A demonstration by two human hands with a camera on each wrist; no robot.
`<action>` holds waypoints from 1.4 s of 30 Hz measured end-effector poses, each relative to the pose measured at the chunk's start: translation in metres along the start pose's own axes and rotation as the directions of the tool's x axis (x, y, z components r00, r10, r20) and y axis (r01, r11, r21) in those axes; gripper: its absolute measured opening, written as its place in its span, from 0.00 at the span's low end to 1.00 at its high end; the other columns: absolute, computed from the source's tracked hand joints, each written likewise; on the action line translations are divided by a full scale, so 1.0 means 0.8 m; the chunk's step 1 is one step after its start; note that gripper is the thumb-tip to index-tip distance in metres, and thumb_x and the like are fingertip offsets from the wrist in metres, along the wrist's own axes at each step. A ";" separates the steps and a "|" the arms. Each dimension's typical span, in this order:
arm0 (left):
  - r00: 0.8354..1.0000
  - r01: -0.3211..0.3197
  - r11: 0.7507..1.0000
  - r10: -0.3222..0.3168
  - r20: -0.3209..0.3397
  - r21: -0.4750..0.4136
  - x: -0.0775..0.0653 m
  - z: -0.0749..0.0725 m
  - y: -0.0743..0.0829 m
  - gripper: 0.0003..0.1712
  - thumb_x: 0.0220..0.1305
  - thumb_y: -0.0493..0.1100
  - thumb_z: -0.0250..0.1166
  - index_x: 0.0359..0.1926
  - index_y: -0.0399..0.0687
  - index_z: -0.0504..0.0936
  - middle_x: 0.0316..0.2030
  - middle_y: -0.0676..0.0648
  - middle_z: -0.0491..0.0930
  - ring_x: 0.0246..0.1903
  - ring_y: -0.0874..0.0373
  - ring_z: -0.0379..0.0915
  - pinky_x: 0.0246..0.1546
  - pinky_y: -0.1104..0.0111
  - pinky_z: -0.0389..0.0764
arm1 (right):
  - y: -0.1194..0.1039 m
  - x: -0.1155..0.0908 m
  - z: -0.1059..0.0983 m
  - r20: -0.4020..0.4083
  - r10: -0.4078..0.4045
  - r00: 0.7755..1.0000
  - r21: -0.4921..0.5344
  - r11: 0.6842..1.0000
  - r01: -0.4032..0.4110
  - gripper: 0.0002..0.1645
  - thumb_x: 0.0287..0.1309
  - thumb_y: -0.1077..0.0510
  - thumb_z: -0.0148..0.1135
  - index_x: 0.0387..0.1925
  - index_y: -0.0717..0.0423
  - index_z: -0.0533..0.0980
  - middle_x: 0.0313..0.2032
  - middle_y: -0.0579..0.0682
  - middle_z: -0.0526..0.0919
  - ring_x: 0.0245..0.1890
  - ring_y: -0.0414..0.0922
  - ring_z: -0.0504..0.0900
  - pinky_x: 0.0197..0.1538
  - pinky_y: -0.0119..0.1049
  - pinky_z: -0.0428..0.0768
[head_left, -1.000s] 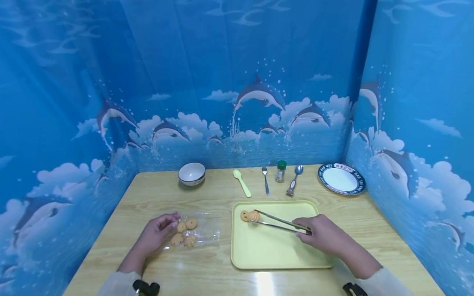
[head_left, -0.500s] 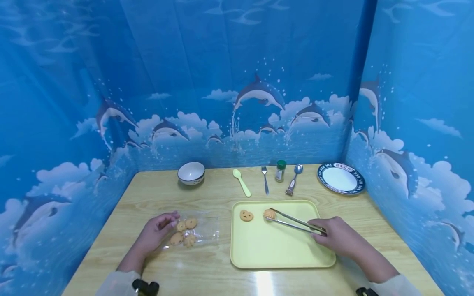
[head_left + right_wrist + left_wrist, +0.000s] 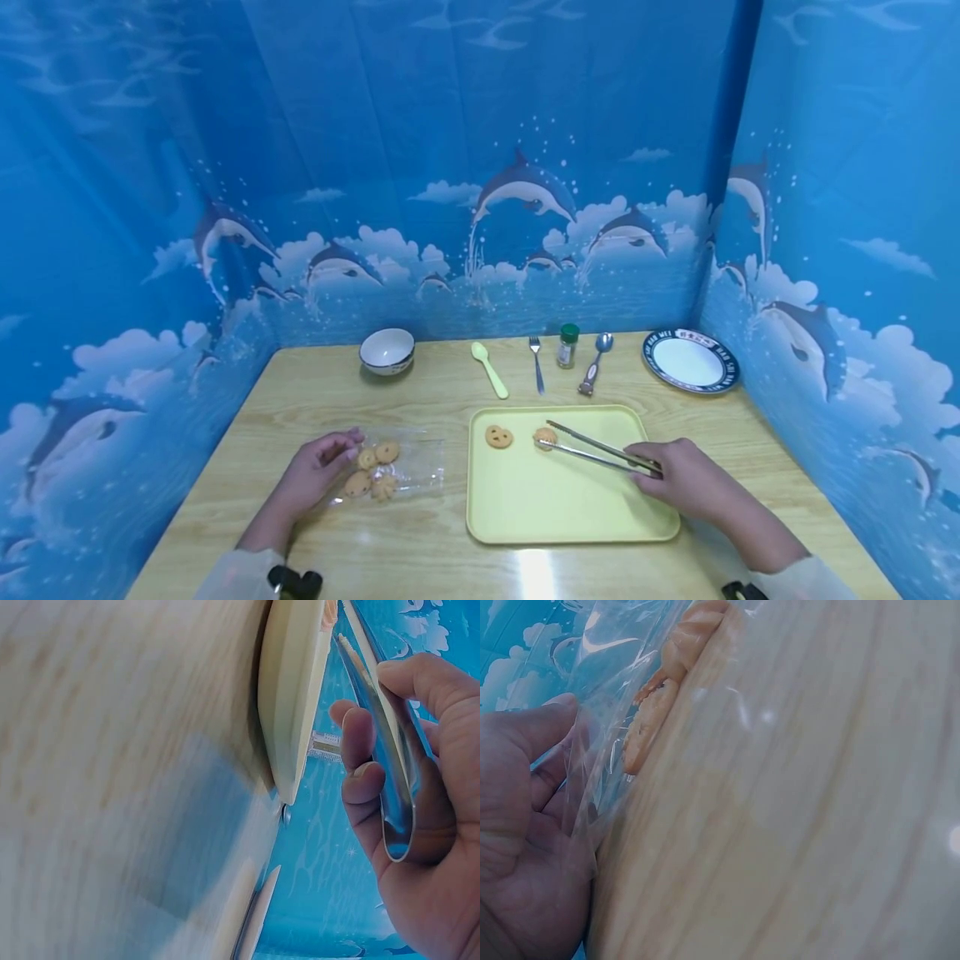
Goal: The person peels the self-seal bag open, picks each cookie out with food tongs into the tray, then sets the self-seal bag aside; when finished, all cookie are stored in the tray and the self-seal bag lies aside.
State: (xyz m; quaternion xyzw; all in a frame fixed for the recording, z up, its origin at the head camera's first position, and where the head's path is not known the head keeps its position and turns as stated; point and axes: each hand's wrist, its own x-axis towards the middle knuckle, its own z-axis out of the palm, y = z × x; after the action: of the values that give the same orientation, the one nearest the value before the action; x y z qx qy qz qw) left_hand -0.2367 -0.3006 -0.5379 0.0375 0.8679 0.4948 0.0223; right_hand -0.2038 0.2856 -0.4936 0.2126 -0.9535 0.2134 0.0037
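My right hand (image 3: 678, 473) grips metal tongs (image 3: 592, 448) over the pale yellow tray (image 3: 570, 508); the right wrist view shows fingers and thumb around the tongs (image 3: 394, 765). At the tips of the tongs is a round cookie (image 3: 544, 437); whether they squeeze it I cannot tell. A pretzel-shaped cookie (image 3: 498, 437) lies to its left on the tray. My left hand (image 3: 318, 471) holds the edge of a clear plastic bag (image 3: 420, 467), pinched between thumb and fingers in the left wrist view. Several cookies (image 3: 358, 483) are inside the bag.
Along the back of the table stand a white bowl (image 3: 387, 352), a yellow spoon (image 3: 490, 370), a fork (image 3: 537, 365), a green-capped jar (image 3: 567, 347), a metal spoon (image 3: 596, 363) and a dark-rimmed plate (image 3: 691, 361). Dolphin-printed curtains (image 3: 480, 125) enclose the table.
My right hand has moved right with the tongs, carrying the round cookie away from the pretzel-shaped one. In the last half second the cookie has turned slightly. My left hand has stayed still.
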 end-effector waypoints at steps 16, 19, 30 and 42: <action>0.999 0.046 0.999 -0.047 0.001 0.027 0.001 -0.001 -0.006 0.12 0.72 0.52 0.63 0.45 0.50 0.81 0.66 0.47 0.77 0.73 0.43 0.65 0.75 0.43 0.60 | -0.070 0.054 0.016 0.135 -0.095 0.986 0.056 0.995 0.088 0.21 0.65 0.49 0.68 0.58 0.48 0.82 0.20 0.34 0.77 0.14 0.30 0.66 0.19 0.28 0.71; 0.999 0.036 0.999 -0.036 0.000 0.025 0.002 0.000 -0.008 0.12 0.72 0.52 0.64 0.44 0.50 0.81 0.66 0.46 0.78 0.73 0.43 0.65 0.75 0.43 0.61 | -0.094 0.074 0.027 0.169 -0.162 0.972 0.054 0.986 0.155 0.21 0.65 0.49 0.67 0.58 0.48 0.82 0.28 0.35 0.83 0.17 0.30 0.69 0.22 0.27 0.74; 1.000 0.016 1.000 -0.016 0.007 0.011 0.003 0.003 -0.008 0.13 0.71 0.54 0.64 0.44 0.50 0.81 0.66 0.46 0.77 0.72 0.42 0.65 0.75 0.43 0.61 | -0.157 0.131 0.069 0.268 -0.281 0.922 0.038 0.959 0.281 0.21 0.66 0.48 0.66 0.58 0.48 0.81 0.40 0.38 0.88 0.23 0.29 0.75 0.35 0.26 0.80; 1.000 0.027 1.000 -0.027 0.009 0.002 0.004 0.000 -0.009 0.14 0.71 0.54 0.63 0.45 0.50 0.81 0.67 0.47 0.77 0.73 0.43 0.64 0.76 0.42 0.59 | -0.193 0.166 0.088 0.243 -0.282 0.928 0.001 0.957 0.291 0.20 0.65 0.47 0.68 0.55 0.48 0.82 0.40 0.40 0.88 0.28 0.31 0.76 0.35 0.27 0.79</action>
State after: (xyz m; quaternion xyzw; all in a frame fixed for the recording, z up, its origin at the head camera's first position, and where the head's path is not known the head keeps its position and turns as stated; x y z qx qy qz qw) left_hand -0.2404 -0.3037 -0.5439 0.0279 0.8688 0.4933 0.0329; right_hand -0.2561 0.0766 -0.4823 0.3737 -0.9092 0.1667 -0.0772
